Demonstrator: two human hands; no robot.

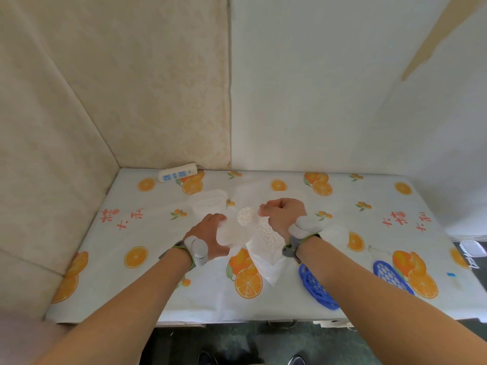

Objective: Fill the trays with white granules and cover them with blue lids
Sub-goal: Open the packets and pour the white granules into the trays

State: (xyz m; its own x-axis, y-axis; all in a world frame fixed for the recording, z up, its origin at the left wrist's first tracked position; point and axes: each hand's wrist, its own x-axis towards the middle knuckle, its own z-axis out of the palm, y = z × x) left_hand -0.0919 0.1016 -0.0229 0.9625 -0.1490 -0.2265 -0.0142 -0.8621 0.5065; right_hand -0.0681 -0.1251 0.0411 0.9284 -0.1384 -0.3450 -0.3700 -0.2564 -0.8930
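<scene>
A clear plastic bag of white granules (266, 239) lies at the middle of the table. My left hand (210, 237) grips its left side. My right hand (283, 216) is closed in a fist on its upper edge. A white perforated piece (245, 216) shows between the two hands. Behind my left hand stands a translucent white tray (209, 202). A second white tray (296, 193) is partly hidden behind my right hand. One blue lattice lid (316, 288) lies under my right forearm, and another blue lid (392, 276) lies further right.
The table (118, 259) wears an orange-print cloth. A white power strip (178, 173) lies at the back left by the wall. Another white container (338, 234) sits right of my right wrist. A white tray (471, 248) lies past the table's right edge.
</scene>
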